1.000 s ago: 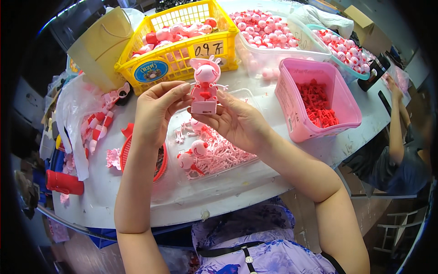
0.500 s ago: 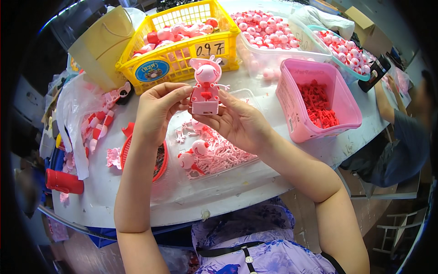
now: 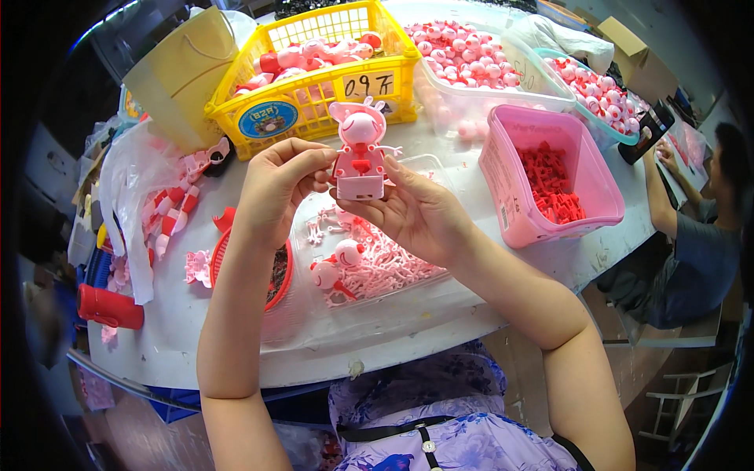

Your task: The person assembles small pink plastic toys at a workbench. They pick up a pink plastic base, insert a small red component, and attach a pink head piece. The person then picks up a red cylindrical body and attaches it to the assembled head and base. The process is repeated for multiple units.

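A pink toy pig figure (image 3: 360,129) is held upright in front of me, its open body showing small red parts inside and its thin arm sticking out to the right. My left hand (image 3: 284,184) pinches the figure's left side between thumb and fingertips. From the lower right, my right hand (image 3: 424,212) grips its pale pink base, thumb against the side and fingers beneath. Below my hands lies a clear tray (image 3: 393,294) of thin pink arm pieces, with two round pig heads (image 3: 348,252) on top. Partly behind my left forearm is a red basket (image 3: 289,276) with dark contents.
Behind stand a yellow basket (image 3: 314,94) of pink and red parts and a clear tub (image 3: 550,96) of pig heads. At right are a pink bin (image 3: 503,188) of red pieces and a teal basin (image 3: 628,137). A person (image 3: 699,251) sits at far right.
Both hands keep their hold on the toy figure, which has shifted very slightly right in view. The person at far right has leaned so that more of them shows.
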